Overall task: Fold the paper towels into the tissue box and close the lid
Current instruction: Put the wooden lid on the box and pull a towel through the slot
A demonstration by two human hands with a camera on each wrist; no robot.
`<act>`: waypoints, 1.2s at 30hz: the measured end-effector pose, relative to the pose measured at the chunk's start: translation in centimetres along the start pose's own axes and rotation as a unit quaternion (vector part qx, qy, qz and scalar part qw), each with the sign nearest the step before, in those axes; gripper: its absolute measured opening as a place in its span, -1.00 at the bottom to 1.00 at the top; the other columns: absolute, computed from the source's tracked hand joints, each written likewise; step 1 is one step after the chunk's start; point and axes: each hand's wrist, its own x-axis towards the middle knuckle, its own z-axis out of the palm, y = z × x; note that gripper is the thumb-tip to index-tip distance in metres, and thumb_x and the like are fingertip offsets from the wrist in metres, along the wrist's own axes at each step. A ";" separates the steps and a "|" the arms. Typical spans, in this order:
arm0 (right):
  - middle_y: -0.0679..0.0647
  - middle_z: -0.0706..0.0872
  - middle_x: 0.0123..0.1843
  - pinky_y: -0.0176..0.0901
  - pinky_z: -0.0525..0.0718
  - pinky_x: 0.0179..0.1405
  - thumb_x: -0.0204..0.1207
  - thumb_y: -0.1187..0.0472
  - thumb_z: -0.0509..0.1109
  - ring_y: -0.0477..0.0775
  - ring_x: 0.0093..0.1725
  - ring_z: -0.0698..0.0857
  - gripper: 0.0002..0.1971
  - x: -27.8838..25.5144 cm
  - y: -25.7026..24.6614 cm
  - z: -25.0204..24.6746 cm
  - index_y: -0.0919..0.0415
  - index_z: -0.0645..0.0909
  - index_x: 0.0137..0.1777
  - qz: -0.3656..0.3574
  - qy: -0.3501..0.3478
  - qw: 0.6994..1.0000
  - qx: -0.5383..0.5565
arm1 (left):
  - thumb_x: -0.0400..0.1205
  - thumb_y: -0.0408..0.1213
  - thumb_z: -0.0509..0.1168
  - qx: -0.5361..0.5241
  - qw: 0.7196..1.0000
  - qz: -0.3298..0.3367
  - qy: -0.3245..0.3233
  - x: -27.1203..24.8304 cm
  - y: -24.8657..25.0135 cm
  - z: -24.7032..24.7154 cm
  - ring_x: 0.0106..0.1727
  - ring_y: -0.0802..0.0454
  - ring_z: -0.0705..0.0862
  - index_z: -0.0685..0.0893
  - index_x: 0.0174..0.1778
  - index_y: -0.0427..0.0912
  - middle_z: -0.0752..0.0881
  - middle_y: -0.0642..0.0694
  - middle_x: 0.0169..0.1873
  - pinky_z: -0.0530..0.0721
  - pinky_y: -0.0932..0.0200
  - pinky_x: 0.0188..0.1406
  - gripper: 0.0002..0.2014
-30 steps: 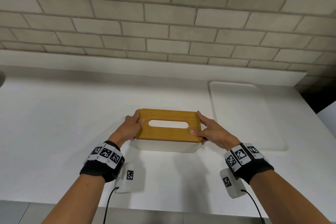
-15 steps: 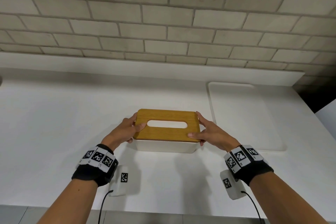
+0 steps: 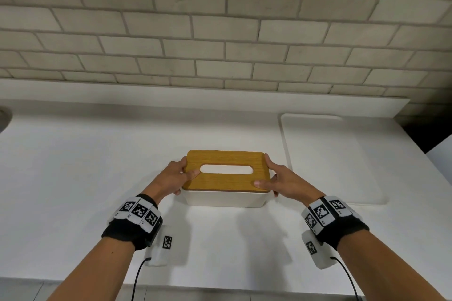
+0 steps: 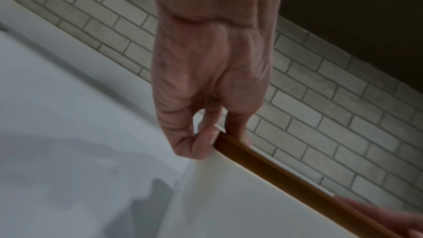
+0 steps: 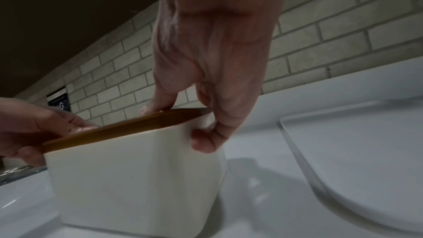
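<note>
A white tissue box (image 3: pixel 225 199) stands mid-counter with its wooden lid (image 3: pixel 227 179) lying on top. White paper shows through the lid's oval slot (image 3: pixel 226 169). My left hand (image 3: pixel 186 170) grips the lid's left end, thumb on top and fingers curled at its edge; in the left wrist view a fingertip hooks the lid edge (image 4: pixel 286 176). My right hand (image 3: pixel 265 179) grips the right end, thumb on the front right corner. In the right wrist view its fingers (image 5: pixel 206 142) curl against the box wall (image 5: pixel 137 178) just under the lid (image 5: pixel 128 128).
A flat white board (image 3: pixel 330 159) lies on the counter right of the box. A brick wall with a low white ledge (image 3: pixel 195 95) runs behind. A grey object (image 3: pixel 3 120) shows at the far left edge. The counter's front edge (image 3: pixel 220 288) is near my forearms.
Both hands keep their hold on the lid's ends. My left forearm has shifted slightly left. The box stays where it was.
</note>
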 end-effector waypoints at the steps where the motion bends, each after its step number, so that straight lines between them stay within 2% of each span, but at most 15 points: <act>1: 0.09 0.60 0.19 -0.25 0.60 -0.19 0.48 -0.13 0.47 -0.02 -0.17 0.64 -0.01 0.0 -0.3 -0.1 -0.09 -0.15 0.71 0.006 -0.001 1.000 -0.020 | 0.71 -0.07 0.24 0.007 1.000 -0.010 -0.008 -0.1 0.2 -0.2 -0.22 0.02 0.51 0.48 0.37 -0.03 0.61 -0.13 -0.04 0.48 0.24 -0.45 -0.68; 2: 0.09 0.55 0.30 -0.25 0.58 -0.14 0.47 -0.13 0.48 -0.01 -0.06 0.65 -0.01 0.0 -0.6 -0.2 -0.07 -0.13 0.71 0.007 0.005 0.999 -0.037 | 0.72 -0.05 0.22 0.021 1.000 -0.017 -0.014 -0.2 0.5 -0.3 -0.23 0.03 0.50 0.46 0.36 -0.01 0.59 -0.08 -0.09 0.48 0.23 -0.43 -0.68; 4: 0.07 0.40 0.53 -0.16 0.56 0.12 0.45 -0.17 0.48 0.10 0.28 0.58 -0.04 0.1 -1.0 0.0 0.00 -0.01 0.71 -0.001 0.047 0.998 -0.052 | 0.72 -0.01 0.19 0.062 0.997 -0.031 -0.018 0.0 0.8 -0.5 -0.21 0.03 0.52 0.41 0.42 -0.02 0.61 -0.08 -0.03 0.48 0.23 -0.39 -0.62; 6: 0.09 0.35 0.57 -0.02 0.56 0.34 0.45 -0.19 0.47 0.16 0.43 0.50 -0.11 0.4 -1.1 0.3 0.02 0.12 0.69 -0.010 0.089 0.994 -0.054 | 0.72 0.00 0.19 0.081 0.996 -0.041 -0.012 0.0 1.0 -0.4 -0.08 -0.03 0.57 0.42 0.44 -0.07 0.65 -0.14 0.13 0.48 0.21 -0.37 -0.59; 9: 0.10 0.37 0.56 0.03 0.56 0.37 0.43 -0.19 0.49 0.19 0.44 0.51 -0.03 0.6 -1.0 0.7 -0.02 0.01 0.71 0.006 0.072 0.996 -0.054 | 0.71 -0.03 0.23 0.078 0.996 -0.037 0.008 0.0 0.8 0.0 0.09 -0.12 0.61 0.48 0.42 -0.12 0.66 -0.20 0.26 0.50 0.20 -0.35 -0.59; 13: 0.10 0.37 0.57 -0.12 0.51 0.15 0.48 -0.13 0.47 0.14 0.38 0.53 0.00 0.2 -0.6 1.1 -0.03 -0.13 0.72 0.012 0.058 0.997 -0.044 | 0.71 -0.04 0.22 0.128 0.991 -0.027 0.012 0.0 1.2 0.0 0.19 -0.11 0.58 0.42 0.47 -0.16 0.61 -0.16 0.32 0.56 0.11 -0.10 -0.56; 15: 0.12 0.37 0.59 -0.17 0.46 0.24 0.50 -0.12 0.45 0.16 0.42 0.51 -0.01 0.1 -0.6 1.2 0.02 -0.15 0.73 0.011 0.051 0.997 -0.058 | 0.71 -0.07 0.22 0.161 0.987 -0.027 0.009 0.2 1.5 0.0 0.18 -0.11 0.58 0.40 0.46 -0.19 0.61 -0.18 0.32 0.57 0.08 -0.02 -0.56; 19: 0.17 0.38 0.59 -0.16 0.44 0.32 0.52 -0.12 0.43 0.18 0.49 0.46 0.00 0.0 -1.5 0.8 0.12 -0.16 0.73 0.010 0.038 0.994 -0.102 | 0.73 -0.17 0.21 0.175 0.984 -0.038 -0.002 0.2 2.6 0.3 0.06 -0.07 0.51 0.41 0.44 -0.25 0.59 -0.24 0.30 0.48 0.13 -0.05 -0.61; 23: 0.18 0.42 0.57 -0.07 0.47 0.43 0.53 -0.12 0.43 0.18 0.51 0.45 0.00 -0.4 -2.4 0.5 0.17 -0.16 0.72 0.010 0.024 0.990 -0.136 | 0.74 -0.18 0.19 0.132 0.990 -0.055 0.005 -0.4 3.1 0.5 0.09 -0.10 0.49 0.40 0.43 -0.25 0.55 -0.26 0.34 0.53 0.04 -0.02 -0.62; 27: 0.19 0.49 0.48 -0.06 0.55 0.37 0.53 -0.10 0.43 0.17 0.43 0.52 -0.03 -0.7 -3.5 0.0 0.24 -0.13 0.70 0.030 0.006 0.985 -0.169 | 0.74 -0.16 0.19 0.097 0.993 -0.069 0.011 -0.8 2.9 0.7 0.17 -0.07 0.45 0.31 0.53 -0.16 0.47 -0.16 0.43 0.54 0.01 0.09 -0.55; 30: 0.19 0.48 0.44 0.00 0.58 0.34 0.51 -0.07 0.45 0.18 0.37 0.54 -0.17 -0.9 -4.7 0.1 0.25 0.13 0.63 0.040 0.022 0.977 -0.207 | 0.73 -0.08 0.17 0.135 0.988 -0.071 0.003 -0.7 2.5 0.5 0.19 -0.09 0.49 0.22 0.58 -0.14 0.48 -0.17 0.42 0.59 0.00 0.07 -0.48; 32: 0.12 0.43 0.46 0.02 0.56 0.33 0.48 -0.09 0.43 0.17 0.38 0.50 -0.32 -0.9 -4.9 0.5 0.17 0.36 0.53 0.027 0.080 0.971 -0.225 | 0.71 -0.02 0.17 0.225 0.973 -0.053 0.024 -0.3 1.9 0.7 0.27 -0.18 0.54 0.21 0.58 -0.17 0.49 -0.22 0.38 0.62 -0.06 0.16 -0.43; 33: 0.09 0.40 0.49 0.01 0.52 0.33 0.51 -0.09 0.40 0.15 0.42 0.47 -0.41 -0.7 -4.9 0.7 0.14 0.45 0.49 0.007 0.121 0.963 -0.239 | 0.69 -0.02 0.19 0.292 0.954 -0.021 0.063 -0.1 1.6 0.8 0.32 -0.21 0.53 0.27 0.56 -0.15 0.47 -0.23 0.39 0.60 -0.09 0.23 -0.45; 35: 0.05 0.42 0.51 -0.01 0.51 0.28 0.62 0.03 0.29 0.12 0.40 0.45 -0.64 -0.2 -5.2 1.3 0.15 0.63 0.35 -0.058 0.187 0.940 -0.279 | 0.65 -0.10 0.28 0.388 0.901 0.106 0.161 0.1 1.4 1.3 0.30 -0.20 0.53 0.52 0.42 -0.10 0.52 -0.19 0.34 0.55 -0.07 0.21 -0.59; 36: 0.05 0.45 0.49 -0.03 0.51 0.25 0.66 0.10 0.24 0.12 0.37 0.46 -0.70 0.1 -5.4 1.7 0.15 0.70 0.26 -0.089 0.194 0.932 -0.292 | 0.63 -0.18 0.33 0.414 0.873 0.180 0.185 0.3 1.7 1.6 0.23 -0.16 0.56 0.66 0.30 -0.08 0.58 -0.14 0.26 0.53 -0.02 0.13 -0.69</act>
